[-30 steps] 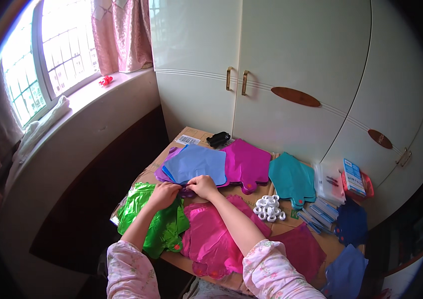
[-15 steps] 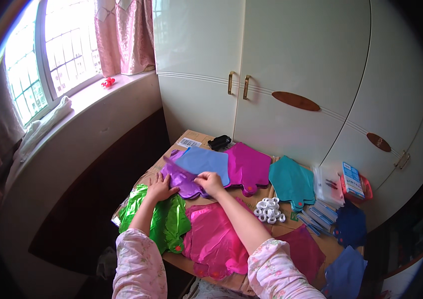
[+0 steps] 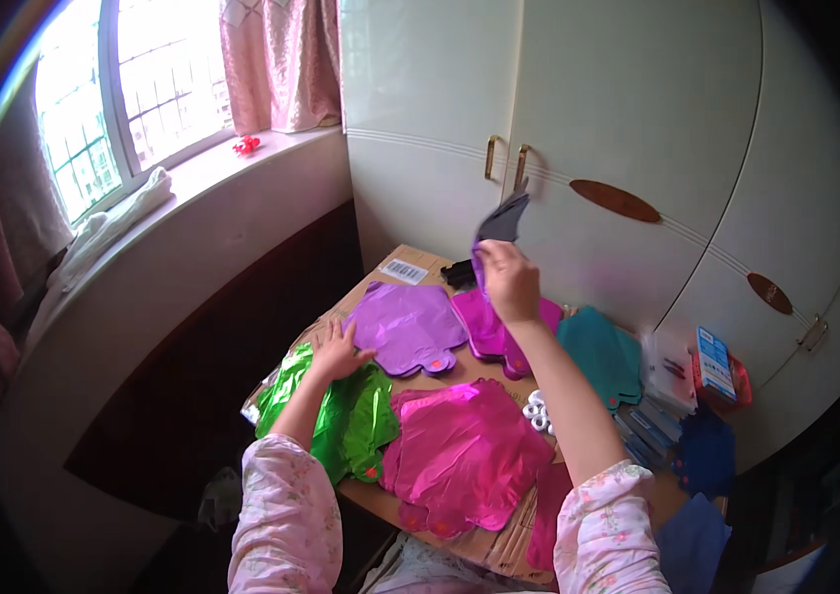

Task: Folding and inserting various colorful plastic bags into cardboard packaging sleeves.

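Observation:
My right hand is raised above the table with its fingers pinched on the edge of a flat foil balloon. The balloon is purple along one side and dark grey-blue on the other, and it stands up curled from the fingers. My left hand rests palm down with fingers spread, between a pile of purple foil balloons and a crumpled green foil pile. Bright pink foil balloons lie in front of me. A magenta pile lies partly hidden behind my right hand.
Teal balloons, white ribbon-like rolls, clear packets and dark blue sheets lie to the right. A red box stands beside them. Cardboard covers the table; a white wardrobe stands behind.
My right hand has lifted a balloon up and to the right from the purple pile. The light blue sheet seen there before is gone, and purple shows instead. My left hand remains near the pile.

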Demonstrator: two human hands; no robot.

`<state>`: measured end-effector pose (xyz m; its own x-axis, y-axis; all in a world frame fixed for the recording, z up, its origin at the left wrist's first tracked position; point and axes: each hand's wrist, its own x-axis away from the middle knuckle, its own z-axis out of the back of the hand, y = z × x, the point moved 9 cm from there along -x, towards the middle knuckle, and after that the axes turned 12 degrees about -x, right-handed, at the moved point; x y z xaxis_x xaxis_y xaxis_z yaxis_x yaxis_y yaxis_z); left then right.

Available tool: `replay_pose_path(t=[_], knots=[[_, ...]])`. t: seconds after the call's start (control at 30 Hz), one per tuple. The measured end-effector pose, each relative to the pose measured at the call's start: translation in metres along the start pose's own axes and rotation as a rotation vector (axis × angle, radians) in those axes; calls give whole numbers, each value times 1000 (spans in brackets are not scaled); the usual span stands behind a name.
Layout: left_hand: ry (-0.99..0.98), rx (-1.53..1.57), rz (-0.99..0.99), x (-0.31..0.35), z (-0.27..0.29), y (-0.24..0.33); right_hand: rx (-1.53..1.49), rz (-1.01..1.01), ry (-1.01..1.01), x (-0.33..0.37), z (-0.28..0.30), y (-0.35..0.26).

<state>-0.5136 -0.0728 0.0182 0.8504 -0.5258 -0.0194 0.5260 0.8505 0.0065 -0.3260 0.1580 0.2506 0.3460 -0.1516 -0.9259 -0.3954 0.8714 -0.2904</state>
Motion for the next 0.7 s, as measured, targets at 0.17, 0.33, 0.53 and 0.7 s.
replay_pose_path(t=[0.17, 0.33, 0.53, 0.7], knots=[[-124, -48, -114, 64, 28, -27, -129, 425, -429, 68, -65, -132], [-55, -90, -172, 119, -25, -90, -329, 656, -702, 174, -113, -224], [-5, 334, -125, 119, -37, -82, -276, 690, -889, 253, -141, -227], [-22, 426, -78, 124, -39, -89, -316, 694, -923, 255, -139, -233]])
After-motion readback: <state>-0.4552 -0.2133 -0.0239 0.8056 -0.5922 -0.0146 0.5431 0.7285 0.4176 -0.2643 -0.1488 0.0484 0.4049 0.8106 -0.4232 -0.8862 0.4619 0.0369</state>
